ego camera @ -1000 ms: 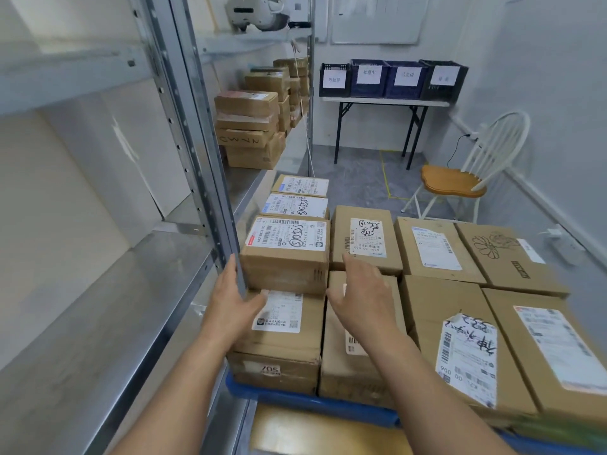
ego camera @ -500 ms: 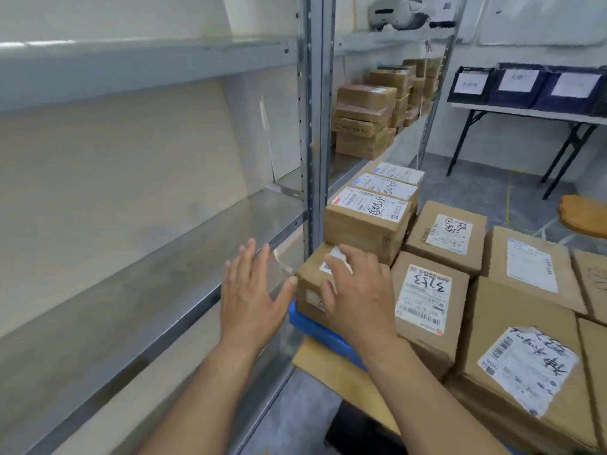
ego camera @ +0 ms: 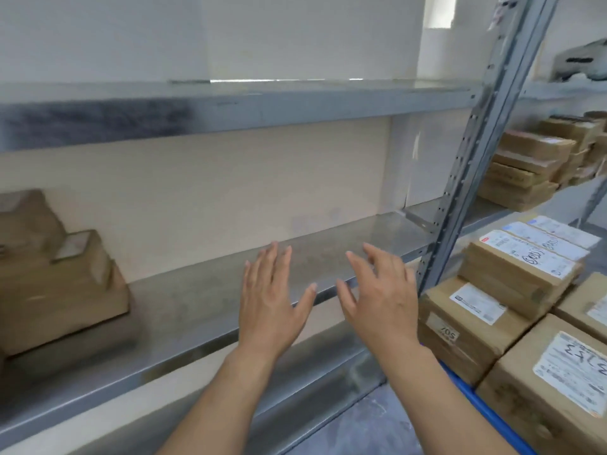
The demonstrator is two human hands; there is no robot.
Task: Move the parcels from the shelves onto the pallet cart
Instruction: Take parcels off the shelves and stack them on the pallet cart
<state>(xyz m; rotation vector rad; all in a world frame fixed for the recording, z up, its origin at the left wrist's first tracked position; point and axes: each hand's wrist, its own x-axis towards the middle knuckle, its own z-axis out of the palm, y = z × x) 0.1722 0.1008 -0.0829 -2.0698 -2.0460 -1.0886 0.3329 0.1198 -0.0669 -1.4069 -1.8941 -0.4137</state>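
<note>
Both hands are empty with fingers spread: left hand [ego camera: 267, 310], right hand [ego camera: 382, 307], side by side above the middle shelf [ego camera: 203, 310]. The remaining stacked parcels [ego camera: 56, 284] sit on that shelf well to the left, nearer the left hand. The loaded pallet cart [ego camera: 486, 412] stands to the right.

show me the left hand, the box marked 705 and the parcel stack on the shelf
left hand [ego camera: 267, 310]: head view, back of hand
box marked 705 [ego camera: 474, 307]: head view, top label
parcel stack [ego camera: 59, 290]: head view, bottom box's side

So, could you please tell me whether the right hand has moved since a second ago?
Yes: the right hand left the brown cardboard parcel and moved left past the perforated grey steel upright, now open before the grey metal shelf.
</note>
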